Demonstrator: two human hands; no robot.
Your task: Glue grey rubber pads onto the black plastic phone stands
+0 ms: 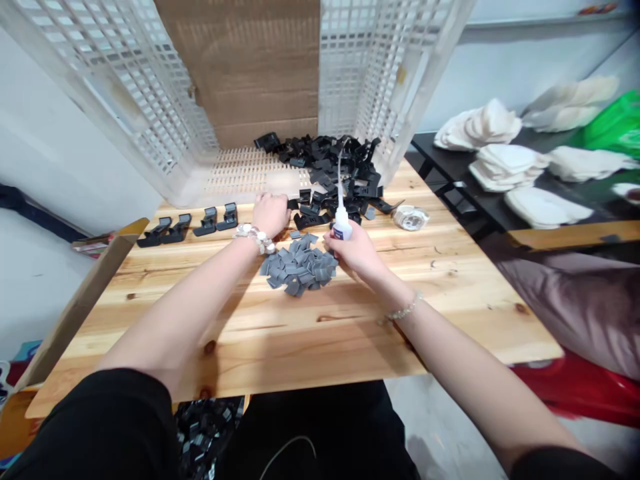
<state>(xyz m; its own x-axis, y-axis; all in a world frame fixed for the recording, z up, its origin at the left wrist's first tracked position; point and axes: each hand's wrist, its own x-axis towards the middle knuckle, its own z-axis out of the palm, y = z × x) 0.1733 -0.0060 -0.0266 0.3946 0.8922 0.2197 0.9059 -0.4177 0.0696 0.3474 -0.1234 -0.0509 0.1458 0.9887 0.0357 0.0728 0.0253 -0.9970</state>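
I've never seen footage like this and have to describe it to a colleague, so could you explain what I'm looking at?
There is no machine here: these are a person's two bare hands. The single picture comes from a camera worn on that person's head, looking forward and down, so the forearms reach in from the bottom.

On the wooden table lies a pile of small grey pieces. Four black parts stand in a row to the left, and a roll of tape lies to the right. Behind, a heap of black parts spills from an open whitish crate.

The right hand holds a white bottle, its thin nozzle pointing up. The left hand is beside some black parts; whether it grips one is unclear.
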